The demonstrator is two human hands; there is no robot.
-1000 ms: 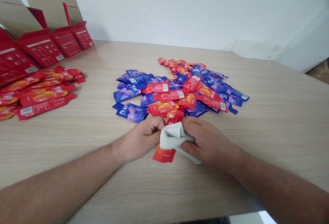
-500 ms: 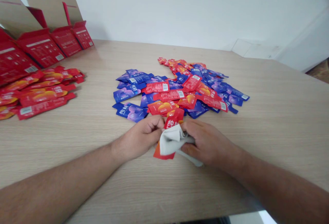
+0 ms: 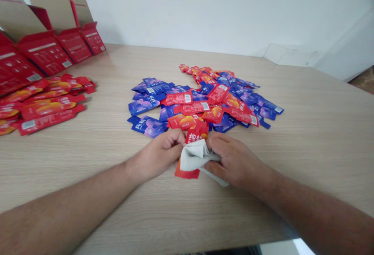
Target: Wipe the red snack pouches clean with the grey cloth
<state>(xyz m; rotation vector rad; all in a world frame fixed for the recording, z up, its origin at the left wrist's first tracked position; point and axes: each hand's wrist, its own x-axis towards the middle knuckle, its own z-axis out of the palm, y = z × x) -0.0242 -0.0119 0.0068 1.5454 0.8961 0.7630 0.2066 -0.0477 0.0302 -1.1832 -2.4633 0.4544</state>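
Left hand [image 3: 156, 155] curls narrowly around a red foil sachet [image 3: 187, 174] while the right hand [image 3: 235, 161] presses a grey cloth [image 3: 194, 155] over it, touching a heap of red and blue sachets [image 3: 204, 105] on the wooden desk [image 3: 306, 149].

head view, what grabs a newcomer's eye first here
A heap of red and blue sachets fills the middle of the wooden table. Nearest, the left hand and right hand grip a grey-white cloth around a red sachet. Far left, open red cartons stand behind a pile of red sachets.

Sachets [image 3: 201, 101] on table [image 3: 315, 138], cartons [image 3: 49, 42] behind left
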